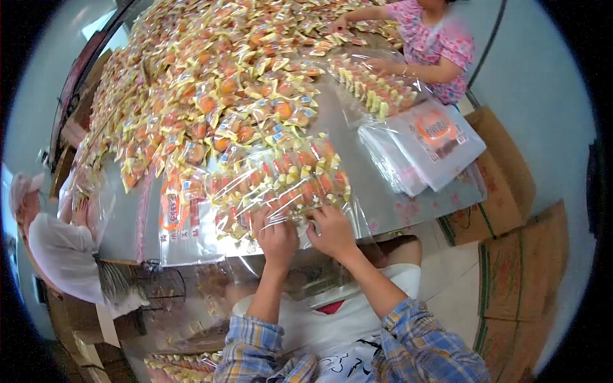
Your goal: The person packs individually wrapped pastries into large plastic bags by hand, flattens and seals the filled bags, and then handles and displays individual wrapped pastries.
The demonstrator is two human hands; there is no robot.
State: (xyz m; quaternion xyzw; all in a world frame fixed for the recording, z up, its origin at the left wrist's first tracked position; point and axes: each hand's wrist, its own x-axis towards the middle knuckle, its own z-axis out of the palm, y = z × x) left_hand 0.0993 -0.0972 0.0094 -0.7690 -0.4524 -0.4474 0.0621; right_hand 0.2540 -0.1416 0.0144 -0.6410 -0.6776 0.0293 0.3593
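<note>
Right in front of me lies a clear plastic bag [281,185] filled with rows of small wrapped snack packs, orange-red with yellow ends. My left hand [276,239] is at the bag's near edge, its fingers curled onto the film. Close beside it, my right hand [332,231] pinches the same edge, thumb toward the left hand. The fingertips are partly hidden by glossy film. To the left of the filled bag is a flat printed bag [185,236] with an orange logo.
A large heap of wrapped packs [211,76] covers the table's far side. Printed bags [440,137] are stacked at right. A co-worker in pink [434,38] handles another filled bag [373,86]; a person in white [60,249] sits left. Cardboard boxes [523,262] stand at right.
</note>
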